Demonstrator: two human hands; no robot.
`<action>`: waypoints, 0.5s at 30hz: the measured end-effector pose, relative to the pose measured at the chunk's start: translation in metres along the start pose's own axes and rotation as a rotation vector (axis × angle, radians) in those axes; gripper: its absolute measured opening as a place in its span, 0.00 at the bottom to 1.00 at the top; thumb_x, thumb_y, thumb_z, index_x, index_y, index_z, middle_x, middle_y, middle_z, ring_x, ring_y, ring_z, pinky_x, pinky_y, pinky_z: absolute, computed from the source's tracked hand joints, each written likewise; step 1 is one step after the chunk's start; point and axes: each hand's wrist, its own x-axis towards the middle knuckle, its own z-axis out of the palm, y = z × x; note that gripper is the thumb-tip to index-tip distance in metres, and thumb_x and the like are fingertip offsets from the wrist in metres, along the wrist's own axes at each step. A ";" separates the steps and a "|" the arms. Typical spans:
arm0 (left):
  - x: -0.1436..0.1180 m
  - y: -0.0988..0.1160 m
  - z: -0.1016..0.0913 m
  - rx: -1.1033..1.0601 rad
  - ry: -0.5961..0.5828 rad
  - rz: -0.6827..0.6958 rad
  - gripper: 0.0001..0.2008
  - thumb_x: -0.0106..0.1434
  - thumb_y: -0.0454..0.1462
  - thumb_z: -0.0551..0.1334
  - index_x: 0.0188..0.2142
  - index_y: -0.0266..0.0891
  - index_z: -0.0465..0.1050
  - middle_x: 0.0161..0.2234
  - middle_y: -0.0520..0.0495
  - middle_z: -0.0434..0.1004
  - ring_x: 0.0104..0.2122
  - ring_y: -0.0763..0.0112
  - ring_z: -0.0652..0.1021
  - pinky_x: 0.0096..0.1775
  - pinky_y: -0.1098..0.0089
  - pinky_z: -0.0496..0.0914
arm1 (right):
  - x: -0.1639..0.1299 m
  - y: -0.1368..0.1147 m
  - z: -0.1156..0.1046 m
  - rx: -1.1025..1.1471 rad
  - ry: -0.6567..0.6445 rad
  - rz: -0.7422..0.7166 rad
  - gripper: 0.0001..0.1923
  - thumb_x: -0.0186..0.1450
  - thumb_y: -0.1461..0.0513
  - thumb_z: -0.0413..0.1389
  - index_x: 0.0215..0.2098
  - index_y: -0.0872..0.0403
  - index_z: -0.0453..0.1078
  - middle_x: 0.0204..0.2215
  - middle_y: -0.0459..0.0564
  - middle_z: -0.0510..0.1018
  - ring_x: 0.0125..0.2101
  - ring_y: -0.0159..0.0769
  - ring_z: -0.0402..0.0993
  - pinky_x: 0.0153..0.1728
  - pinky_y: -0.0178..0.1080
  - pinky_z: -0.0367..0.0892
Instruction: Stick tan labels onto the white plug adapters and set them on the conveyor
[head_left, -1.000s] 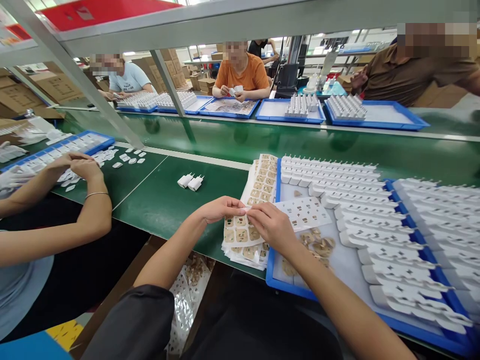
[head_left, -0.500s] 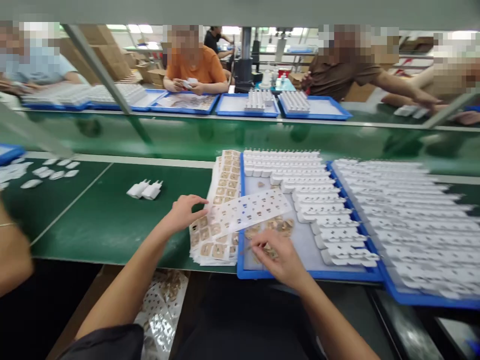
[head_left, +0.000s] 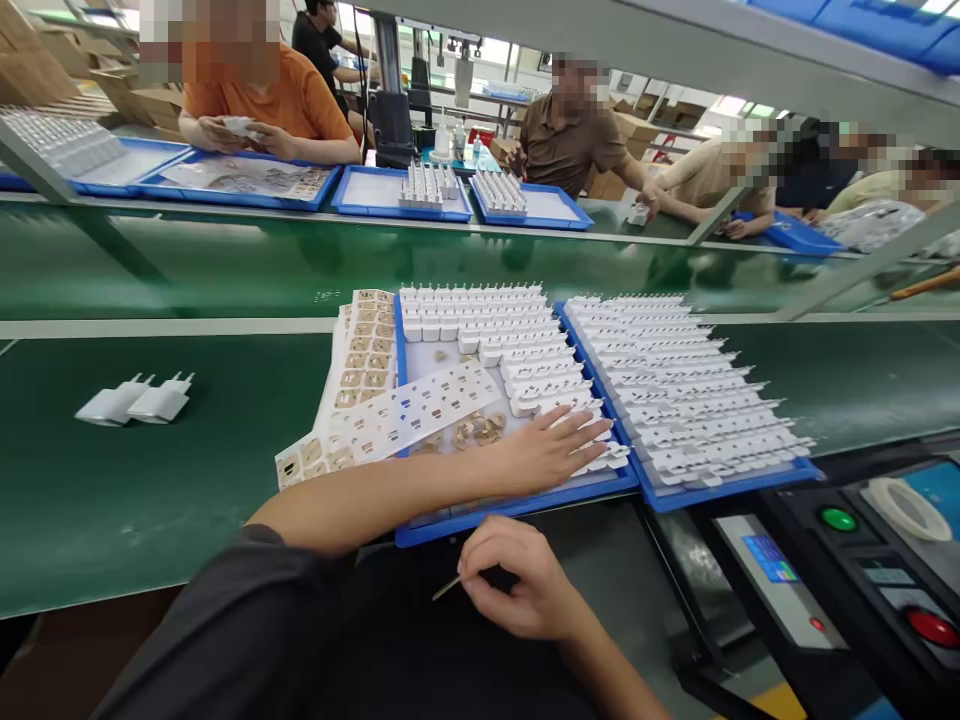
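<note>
My left hand (head_left: 551, 455) reaches across the near blue tray (head_left: 517, 503), fingers spread flat over the front rows of white plug chargers (head_left: 536, 375); whether it presses on them I cannot tell. Below the tray's front edge, my right hand (head_left: 514, 580) pinches a thin tan stick (head_left: 445, 589) that points down and left. A white perforated sheet (head_left: 420, 410) lies slantwise over the tray's left side. Beside it are small brown peeled pieces (head_left: 480, 430). Stacked sticker sheets (head_left: 364, 350) with brown squares lie left of the tray, partly under the white sheet.
A second blue tray (head_left: 731, 485), full of white chargers, adjoins on the right. Two loose chargers (head_left: 157, 402) lie on the green belt (head_left: 225, 420). A control panel with a green button (head_left: 838, 518) stands at right. Co-workers sit across the line behind blue trays (head_left: 401, 190).
My left hand has left the sticker sheets and crossed right to the chargers. My right hand has drawn back from the brown pieces to below the tray edge. The view has swung right.
</note>
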 end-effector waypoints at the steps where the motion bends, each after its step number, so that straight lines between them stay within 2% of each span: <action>1: 0.002 0.004 0.007 0.020 -0.006 -0.015 0.25 0.68 0.36 0.58 0.63 0.34 0.61 0.69 0.37 0.55 0.67 0.54 0.60 0.66 0.55 0.53 | -0.003 0.000 -0.003 -0.008 0.019 0.012 0.07 0.64 0.69 0.55 0.35 0.49 0.69 0.28 0.48 0.80 0.29 0.34 0.75 0.32 0.36 0.71; 4: -0.002 0.011 0.020 0.061 0.042 -0.067 0.19 0.71 0.35 0.55 0.59 0.35 0.65 0.66 0.38 0.62 0.64 0.55 0.65 0.63 0.56 0.57 | -0.012 0.002 -0.009 -0.003 0.052 0.044 0.08 0.63 0.69 0.56 0.36 0.49 0.69 0.29 0.47 0.80 0.30 0.34 0.75 0.33 0.37 0.71; 6: -0.006 0.011 0.022 0.044 0.085 -0.063 0.14 0.72 0.32 0.52 0.53 0.36 0.70 0.62 0.38 0.69 0.61 0.56 0.69 0.59 0.57 0.61 | -0.014 0.003 -0.011 0.013 0.059 0.055 0.08 0.63 0.70 0.57 0.36 0.50 0.69 0.29 0.47 0.79 0.30 0.34 0.75 0.33 0.37 0.71; 8: -0.007 0.010 0.019 -0.033 0.059 -0.021 0.11 0.72 0.31 0.51 0.47 0.37 0.71 0.54 0.38 0.76 0.54 0.59 0.74 0.53 0.61 0.65 | -0.014 0.003 -0.012 0.021 0.051 0.045 0.08 0.64 0.70 0.56 0.36 0.50 0.69 0.29 0.48 0.79 0.30 0.34 0.75 0.33 0.37 0.71; 10: -0.009 0.007 0.011 -0.175 -0.021 -0.025 0.08 0.70 0.31 0.53 0.44 0.37 0.70 0.47 0.39 0.78 0.47 0.61 0.77 0.47 0.63 0.68 | -0.012 0.003 -0.012 0.029 0.036 0.023 0.08 0.64 0.69 0.56 0.36 0.50 0.69 0.29 0.48 0.80 0.29 0.34 0.75 0.32 0.37 0.71; 12: -0.018 0.005 -0.004 -0.388 -0.046 -0.144 0.09 0.67 0.34 0.58 0.47 0.37 0.67 0.46 0.39 0.77 0.45 0.61 0.77 0.46 0.64 0.70 | -0.010 0.003 -0.013 0.039 0.028 0.007 0.08 0.64 0.69 0.56 0.36 0.50 0.70 0.30 0.48 0.80 0.30 0.34 0.75 0.33 0.37 0.72; 15: -0.048 0.004 -0.033 -0.826 0.130 -0.494 0.26 0.60 0.37 0.67 0.56 0.41 0.62 0.49 0.41 0.73 0.46 0.61 0.76 0.47 0.64 0.72 | -0.009 0.006 -0.015 0.054 0.085 0.033 0.07 0.64 0.69 0.57 0.37 0.49 0.71 0.30 0.48 0.80 0.31 0.35 0.77 0.34 0.38 0.72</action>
